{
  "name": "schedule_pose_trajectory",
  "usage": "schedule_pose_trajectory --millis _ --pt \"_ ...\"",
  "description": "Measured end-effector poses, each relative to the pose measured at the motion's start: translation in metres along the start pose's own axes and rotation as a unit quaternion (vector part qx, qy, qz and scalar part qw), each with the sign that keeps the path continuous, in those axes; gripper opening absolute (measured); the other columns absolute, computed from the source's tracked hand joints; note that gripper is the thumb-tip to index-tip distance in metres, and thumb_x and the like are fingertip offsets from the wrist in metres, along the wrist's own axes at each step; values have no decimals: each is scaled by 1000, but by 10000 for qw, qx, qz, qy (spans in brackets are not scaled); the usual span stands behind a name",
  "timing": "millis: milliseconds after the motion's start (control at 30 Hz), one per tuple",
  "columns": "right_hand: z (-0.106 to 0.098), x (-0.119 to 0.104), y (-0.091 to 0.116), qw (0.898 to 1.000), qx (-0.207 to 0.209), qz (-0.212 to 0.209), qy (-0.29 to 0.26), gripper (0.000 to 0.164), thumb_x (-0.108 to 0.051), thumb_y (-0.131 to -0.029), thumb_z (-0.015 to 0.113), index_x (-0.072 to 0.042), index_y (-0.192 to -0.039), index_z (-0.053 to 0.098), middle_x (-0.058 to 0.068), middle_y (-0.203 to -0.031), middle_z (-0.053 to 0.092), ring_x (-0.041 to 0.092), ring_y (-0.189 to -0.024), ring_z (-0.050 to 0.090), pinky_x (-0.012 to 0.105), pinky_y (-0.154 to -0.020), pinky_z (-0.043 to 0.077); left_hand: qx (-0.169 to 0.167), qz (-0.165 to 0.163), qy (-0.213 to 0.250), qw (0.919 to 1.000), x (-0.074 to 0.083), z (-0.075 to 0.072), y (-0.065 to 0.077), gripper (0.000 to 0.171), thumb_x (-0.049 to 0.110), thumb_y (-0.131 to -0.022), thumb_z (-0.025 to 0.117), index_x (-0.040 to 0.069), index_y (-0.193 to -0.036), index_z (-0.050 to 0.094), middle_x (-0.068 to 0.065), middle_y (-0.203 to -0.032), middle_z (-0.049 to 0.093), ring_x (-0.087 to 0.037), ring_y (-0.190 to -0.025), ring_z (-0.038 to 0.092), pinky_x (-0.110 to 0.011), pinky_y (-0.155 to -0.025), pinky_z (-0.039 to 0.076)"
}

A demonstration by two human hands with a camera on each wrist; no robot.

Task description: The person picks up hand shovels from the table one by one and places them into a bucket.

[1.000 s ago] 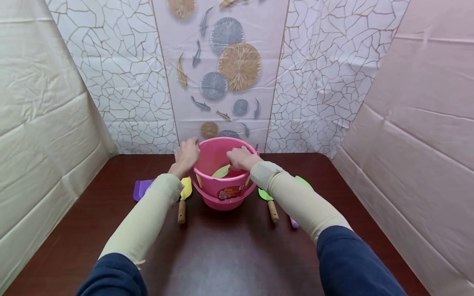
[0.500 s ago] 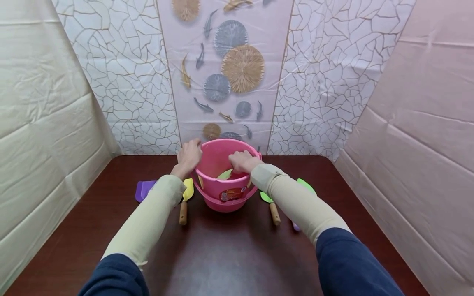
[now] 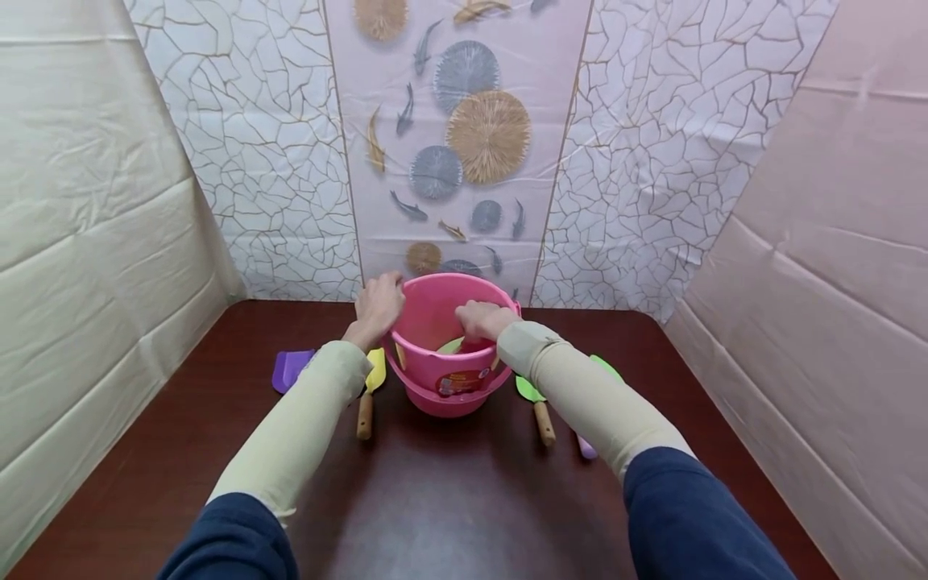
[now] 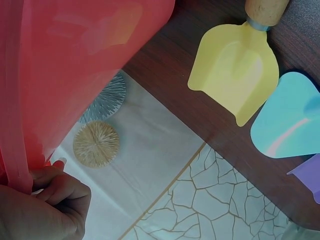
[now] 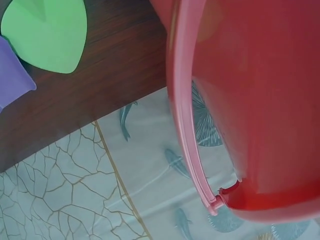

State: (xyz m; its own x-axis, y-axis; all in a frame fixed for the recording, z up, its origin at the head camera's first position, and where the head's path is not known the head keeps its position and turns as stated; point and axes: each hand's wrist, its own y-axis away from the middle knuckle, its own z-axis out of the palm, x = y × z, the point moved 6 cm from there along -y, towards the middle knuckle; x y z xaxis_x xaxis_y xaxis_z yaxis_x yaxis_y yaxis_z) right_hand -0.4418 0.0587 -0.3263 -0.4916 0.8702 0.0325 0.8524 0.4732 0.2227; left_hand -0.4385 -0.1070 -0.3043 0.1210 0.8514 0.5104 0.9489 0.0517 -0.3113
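A pink bucket [image 3: 435, 310] leans toward me, low over a pink basin [image 3: 445, 407], with its mouth showing. My left hand [image 3: 380, 304] grips its left rim; in the left wrist view the thumb and fingers pinch the rim's edge. My right hand [image 3: 484, 319] reaches inside the bucket, its fingers curled round a light green shovel [image 3: 451, 346]. Only part of that blade shows, and the fist covers its handle. In the right wrist view the bucket's wall hides the hand, and the bucket's bail handle [image 5: 186, 115] runs along the outside.
Left of the basin lie a yellow shovel [image 3: 375, 370] with a wooden handle, a blue tool [image 4: 287, 117] and a purple one [image 3: 288, 370]. To its right are green shovels [image 3: 531, 390] and a light purple handle [image 3: 586, 448]. A patterned cloth [image 3: 449, 161] hangs behind the table.
The light green blade has sunk lower behind the bucket's front rim, with less of it showing. Both hands keep their places on and in the bucket; the whole view has shifted slightly.
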Motion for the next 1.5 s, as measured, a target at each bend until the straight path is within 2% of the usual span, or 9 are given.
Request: schedule_pose_trajectory --millis 200,433,600,867,967,1100,1333,1433,1500 --pt "1 -3 2 9997 -140 -182 52 26 -20 -85 72 -9 -107 63 3 -83 58 17 -76 54 28 -69 44 -33 -67 0 10000 -1 -2 1 32 21 -102 39 11 -124 61 -14 -112 67 -31 -99 65 -46 -82 51" --pt "2 -8 6 9989 -302 -240 256 11 -19 -85 70 -13 -89 62 0 -75 58 14 -67 52 27 -60 42 37 -99 16 9999 -2 -2 0 30 21 -102 39 12 -116 64 -13 -107 68 -31 -95 65 -46 -79 51" --pt "3 -7 7 9986 -327 -202 371 16 -27 -85 72 -16 -82 62 -2 -72 59 12 -64 51 26 -56 41 85 -100 4 9999 -2 1 -1 27 21 -100 40 15 -107 65 -13 -105 68 -33 -100 64 -49 -80 50" --pt "-10 -11 13 9988 -208 -429 -59 14 -23 -82 76 -11 -86 70 2 -77 67 13 -68 60 25 -59 47 21 -192 34 9998 -4 -2 1 28 20 -100 39 14 -112 64 -14 -108 67 -34 -99 64 -49 -82 50" --pt "-23 -6 17 9972 291 -646 -244 14 -23 -82 75 -10 -86 73 2 -79 70 13 -70 61 26 -64 50 26 -162 58 9998 -3 -2 0 29 20 -101 39 13 -111 64 -14 -107 67 -33 -98 64 -49 -82 50" --pt "-36 11 25 9846 1407 -777 -681 22 -31 -85 71 -10 -90 76 3 -82 73 13 -73 65 27 -69 52 39 -125 40 9999 -3 1 1 28 20 -101 39 13 -111 65 -14 -107 67 -34 -98 64 -49 -80 50" --pt "-62 47 55 9190 3714 -578 -1194 31 -34 -94 58 -11 -78 71 3 -65 60 16 -60 52 29 -60 42 -56 -85 -1 9999 -3 3 2 31 22 -101 38 14 -117 63 -14 -111 67 -35 -100 64 -49 -82 50" --pt "-67 66 66 8991 4213 -274 -1160 33 -30 -96 54 -11 -71 64 5 -64 56 21 -60 51 34 -60 41 -74 -91 0 9999 -2 1 1 31 23 -102 38 14 -118 63 -14 -112 67 -35 -101 64 -50 -83 50" --pt "-66 81 72 8946 4337 5 -1076 32 -28 -98 52 -11 -74 63 8 -69 60 24 -65 56 37 -63 44 -84 -87 -16 9999 -1 -2 0 33 23 -102 38 13 -121 62 -14 -114 67 -35 -102 64 -51 -83 50"
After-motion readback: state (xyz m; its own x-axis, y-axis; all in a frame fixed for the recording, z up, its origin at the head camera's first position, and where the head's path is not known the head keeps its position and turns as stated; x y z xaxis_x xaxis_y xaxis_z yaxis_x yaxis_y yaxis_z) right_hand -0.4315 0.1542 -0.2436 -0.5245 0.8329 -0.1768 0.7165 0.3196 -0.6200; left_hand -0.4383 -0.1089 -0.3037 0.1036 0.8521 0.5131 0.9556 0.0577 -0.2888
